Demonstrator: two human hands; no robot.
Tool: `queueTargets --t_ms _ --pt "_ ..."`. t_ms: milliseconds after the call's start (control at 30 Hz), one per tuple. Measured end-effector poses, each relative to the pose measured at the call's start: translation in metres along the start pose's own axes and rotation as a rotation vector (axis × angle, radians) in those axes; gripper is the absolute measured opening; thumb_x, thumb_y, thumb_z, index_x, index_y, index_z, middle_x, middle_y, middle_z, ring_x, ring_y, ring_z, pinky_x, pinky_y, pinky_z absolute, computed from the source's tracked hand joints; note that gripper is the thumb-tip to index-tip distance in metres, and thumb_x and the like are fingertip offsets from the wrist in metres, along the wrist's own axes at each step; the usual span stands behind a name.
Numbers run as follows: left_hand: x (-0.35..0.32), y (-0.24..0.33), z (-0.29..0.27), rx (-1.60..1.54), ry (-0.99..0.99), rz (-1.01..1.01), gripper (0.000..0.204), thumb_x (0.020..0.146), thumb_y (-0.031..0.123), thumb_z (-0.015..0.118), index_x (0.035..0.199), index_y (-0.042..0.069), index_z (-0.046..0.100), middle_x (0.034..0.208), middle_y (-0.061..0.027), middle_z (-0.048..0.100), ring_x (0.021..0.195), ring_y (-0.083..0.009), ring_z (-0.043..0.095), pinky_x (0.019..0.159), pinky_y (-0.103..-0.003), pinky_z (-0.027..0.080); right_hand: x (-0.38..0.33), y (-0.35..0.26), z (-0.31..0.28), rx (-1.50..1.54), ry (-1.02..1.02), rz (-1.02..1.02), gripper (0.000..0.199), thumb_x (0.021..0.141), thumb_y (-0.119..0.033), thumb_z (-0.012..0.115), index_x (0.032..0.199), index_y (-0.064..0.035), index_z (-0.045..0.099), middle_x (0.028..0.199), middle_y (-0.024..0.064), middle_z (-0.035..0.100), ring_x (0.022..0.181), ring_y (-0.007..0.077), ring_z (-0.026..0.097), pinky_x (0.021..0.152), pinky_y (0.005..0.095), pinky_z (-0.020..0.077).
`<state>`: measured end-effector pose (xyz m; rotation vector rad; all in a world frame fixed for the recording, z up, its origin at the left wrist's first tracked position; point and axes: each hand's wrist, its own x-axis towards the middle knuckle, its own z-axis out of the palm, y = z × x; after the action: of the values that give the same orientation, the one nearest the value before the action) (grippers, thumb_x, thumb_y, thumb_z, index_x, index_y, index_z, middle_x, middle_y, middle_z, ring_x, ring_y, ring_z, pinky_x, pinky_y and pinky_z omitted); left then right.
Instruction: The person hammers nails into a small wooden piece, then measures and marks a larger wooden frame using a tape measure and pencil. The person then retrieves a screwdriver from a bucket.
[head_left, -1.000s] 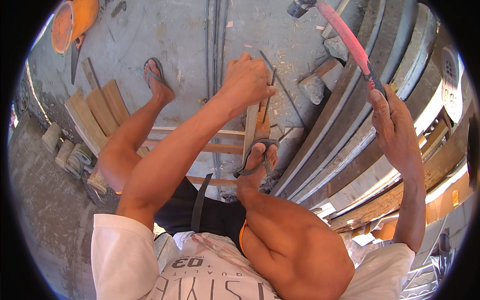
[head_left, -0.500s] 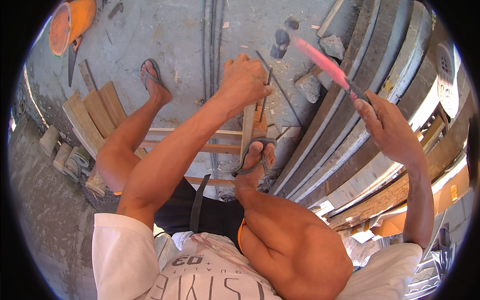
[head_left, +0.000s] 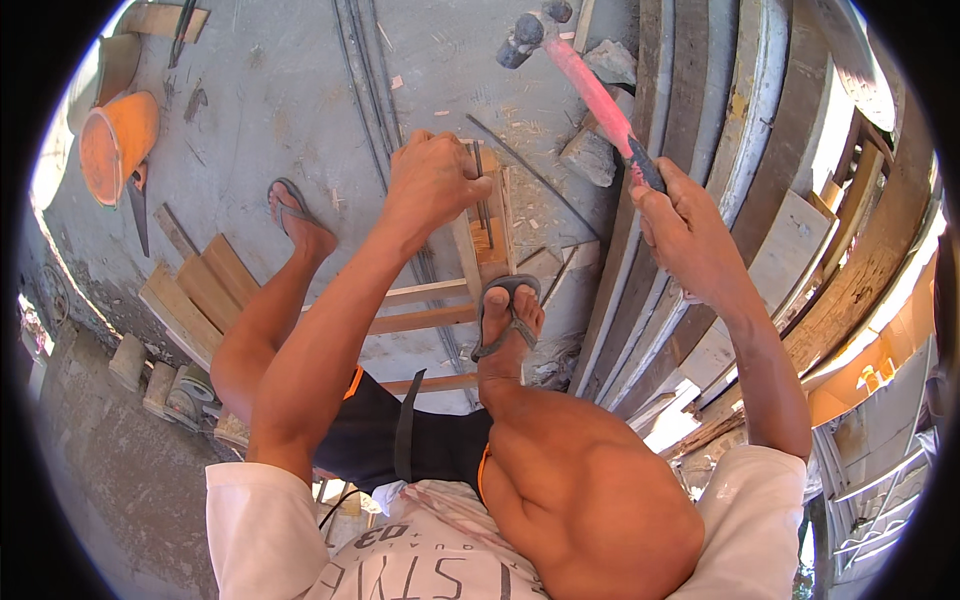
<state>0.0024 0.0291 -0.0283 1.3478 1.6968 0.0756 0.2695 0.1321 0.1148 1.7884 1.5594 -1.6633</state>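
My right hand (head_left: 690,230) is wrapped round the black grip of a hammer (head_left: 595,95) with a pink handle. Its dark head is raised, up and left of the hand. My left hand (head_left: 435,178) is closed, thumb and fingers around a thin dark metal rod (head_left: 484,205) over a small wooden block (head_left: 489,240). A second dark line beside the rod may be another rod or a shadow. The block lies at the end of a wooden frame (head_left: 425,318), where my sandalled right foot (head_left: 507,320) rests.
Long boards (head_left: 690,150) stand stacked along the right. Broken concrete lumps (head_left: 590,155) lie beside them. Steel bars (head_left: 365,80) run along the floor. Left are an orange bucket (head_left: 125,145), a handsaw (head_left: 138,210) and short planks (head_left: 205,285).
The view has shifted, so floor things sit lower and more to the left or right. The hammer stays raised in my right hand, which has come closer to my left hand. My left hand keeps its grip.
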Motion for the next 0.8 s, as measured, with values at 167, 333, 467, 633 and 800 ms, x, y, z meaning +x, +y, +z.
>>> queueTargets --t_ms 167,333,467,633,800 --pt "-0.006 0.001 0.002 0.031 -0.001 0.029 0.030 0.077 0.032 0.078 0.081 0.003 0.080 0.103 -0.0131 0.074 0.107 -0.0351 0.060 0.096 -0.045 0.051 -0.002 0.016 0.023 0.163 -0.101 0.174 0.054 0.103 -0.039 0.053 0.129 0.0086 0.058 0.065 0.0036 0.050 0.054 0.0152 0.051 0.053 0.0362 0.0431" --pt "0.005 0.000 -0.008 0.077 -0.044 0.101 0.034 0.083 0.034 0.077 0.076 0.001 0.079 0.106 -0.0175 0.076 0.098 -0.0383 0.066 0.084 -0.048 0.055 0.001 0.051 0.042 0.196 -0.075 0.102 0.061 0.102 -0.041 0.055 0.135 0.0112 0.054 0.064 0.0039 0.051 0.054 0.0144 0.052 0.052 0.0357 0.0434" --pt "0.006 0.009 -0.018 0.047 -0.147 0.004 0.039 0.089 0.038 0.078 0.085 0.000 0.079 0.093 -0.0193 0.076 0.073 -0.0382 0.067 0.075 -0.045 0.055 -0.010 0.065 0.049 0.284 -0.095 0.200 0.066 0.102 -0.041 0.056 0.142 0.0117 0.050 0.062 0.0038 0.050 0.052 0.0136 0.052 0.050 0.0353 0.0428" --pt "-0.032 0.024 -0.026 -0.388 0.405 -0.066 0.037 0.099 0.031 0.073 0.107 -0.005 0.076 0.085 -0.0086 0.074 0.073 -0.0185 0.067 0.072 -0.033 0.055 -0.017 0.069 0.045 0.265 -0.093 0.213 0.064 0.103 -0.042 0.056 0.142 0.0083 0.052 0.061 0.0028 0.049 0.051 0.0131 0.050 0.049 0.0350 0.0418" --pt "-0.112 0.053 0.012 -0.837 0.078 -0.380 0.036 0.105 0.019 0.066 0.128 -0.009 0.070 0.102 -0.0096 0.077 0.092 -0.0141 0.073 0.078 -0.028 0.057 -0.017 0.073 0.043 0.238 -0.055 0.159 0.047 0.104 -0.042 0.056 0.121 0.0014 0.061 0.064 0.0025 0.049 0.056 0.0138 0.047 0.055 0.0362 0.0404"
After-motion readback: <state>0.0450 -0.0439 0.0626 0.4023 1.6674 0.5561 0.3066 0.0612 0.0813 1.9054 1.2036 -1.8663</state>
